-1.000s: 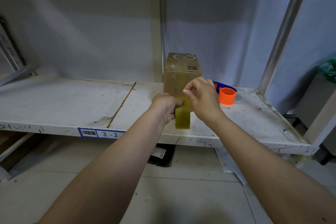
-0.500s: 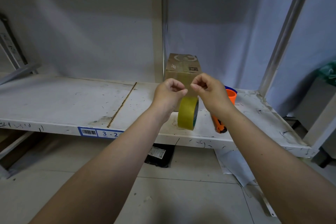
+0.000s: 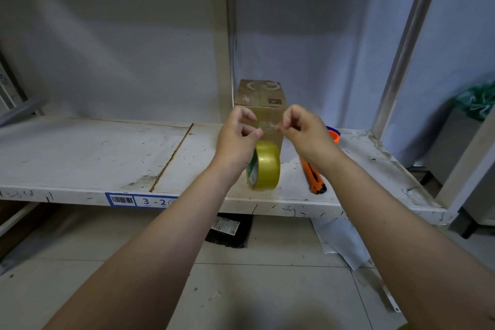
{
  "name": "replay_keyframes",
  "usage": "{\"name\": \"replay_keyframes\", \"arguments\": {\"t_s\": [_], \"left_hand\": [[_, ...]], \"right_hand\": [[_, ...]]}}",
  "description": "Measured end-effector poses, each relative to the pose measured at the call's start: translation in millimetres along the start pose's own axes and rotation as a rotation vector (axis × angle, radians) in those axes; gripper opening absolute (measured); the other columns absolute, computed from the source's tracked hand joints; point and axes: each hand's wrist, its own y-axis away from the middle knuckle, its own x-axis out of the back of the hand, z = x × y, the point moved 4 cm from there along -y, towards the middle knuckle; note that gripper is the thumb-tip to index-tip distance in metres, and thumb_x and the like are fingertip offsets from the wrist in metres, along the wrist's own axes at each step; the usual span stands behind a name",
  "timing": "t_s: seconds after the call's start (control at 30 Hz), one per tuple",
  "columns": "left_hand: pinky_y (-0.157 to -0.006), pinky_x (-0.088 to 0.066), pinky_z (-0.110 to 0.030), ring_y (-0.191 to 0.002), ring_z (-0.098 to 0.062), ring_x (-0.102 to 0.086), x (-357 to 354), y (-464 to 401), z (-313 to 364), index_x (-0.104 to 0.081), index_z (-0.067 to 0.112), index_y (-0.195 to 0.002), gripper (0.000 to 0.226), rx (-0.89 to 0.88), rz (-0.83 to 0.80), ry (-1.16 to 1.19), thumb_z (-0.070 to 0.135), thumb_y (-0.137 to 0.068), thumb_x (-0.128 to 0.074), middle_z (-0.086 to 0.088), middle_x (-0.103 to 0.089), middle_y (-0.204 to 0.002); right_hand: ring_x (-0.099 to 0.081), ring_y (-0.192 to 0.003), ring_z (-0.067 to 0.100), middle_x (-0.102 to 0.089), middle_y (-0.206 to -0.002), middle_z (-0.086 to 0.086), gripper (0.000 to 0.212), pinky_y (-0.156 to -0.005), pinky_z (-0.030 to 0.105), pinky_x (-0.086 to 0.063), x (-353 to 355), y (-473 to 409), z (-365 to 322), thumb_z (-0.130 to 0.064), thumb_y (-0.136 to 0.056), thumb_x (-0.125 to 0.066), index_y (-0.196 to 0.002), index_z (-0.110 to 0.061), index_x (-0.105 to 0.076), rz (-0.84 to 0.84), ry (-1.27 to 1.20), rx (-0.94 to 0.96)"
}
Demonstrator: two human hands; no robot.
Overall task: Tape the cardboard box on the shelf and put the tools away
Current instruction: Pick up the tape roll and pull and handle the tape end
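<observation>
Before the cardboard box (image 3: 263, 104), my left hand (image 3: 237, 139) and right hand (image 3: 305, 132) pinch clear tape strip (image 3: 267, 126); shelf label (image 3: 142, 199) reads "3-2".

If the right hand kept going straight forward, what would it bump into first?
Most likely the cardboard box. The right hand points toward the back of the shelf, and the box stands just behind its fingertips. Depth is hard to judge, so it might graze the box's right edge instead.
</observation>
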Motion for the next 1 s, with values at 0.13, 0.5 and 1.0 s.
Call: {"name": "replay_keyframes", "arguments": {"t_s": [0.13,0.5,1.0], "left_hand": [[-0.068,-0.044,-0.025,-0.068,-0.01,-0.051,1,0,1,-0.057,0.027,-0.082,0.025,-0.012,0.011,0.009,0.003,-0.089,-0.059,0.002,-0.053,-0.07],[-0.078,-0.053,-0.035,-0.071,-0.011,-0.056,2,1,-2,-0.063,0.027,-0.082,0.025,-0.055,0.033,-0.004,0.002,-0.087,-0.062,0.003,-0.058,-0.071],[-0.065,-0.043,-0.026,-0.071,-0.01,-0.052,3,-5,11,-0.07,0.019,-0.083,0.009,-0.117,0.003,-0.441,0.018,-0.089,-0.063,0.014,-0.053,-0.065]], "right_hand": [[-0.059,-0.088,0.013,-0.063,-0.086,-0.008,0.022,-0.08,0.026,-0.049,-3,-1,-4,-0.002,-0.089,-0.057,-0.084,-0.022,-0.065,-0.04,0.026,0.005],[-0.055,-0.081,0.001,-0.062,-0.086,-0.011,0.015,-0.07,0.016,-0.04,-9,-3,-6,-0.018,-0.082,-0.073,-0.096,-0.019,-0.069,-0.038,0.153,-0.007],[-0.039,-0.121,0.015,-0.045,-0.109,-0.014,0.007,-0.103,0.045,-0.038,-12,0,-8,-0.029,-0.082,-0.071,-0.076,-0.026,-0.069,0.058,0.382,0.009]]}}
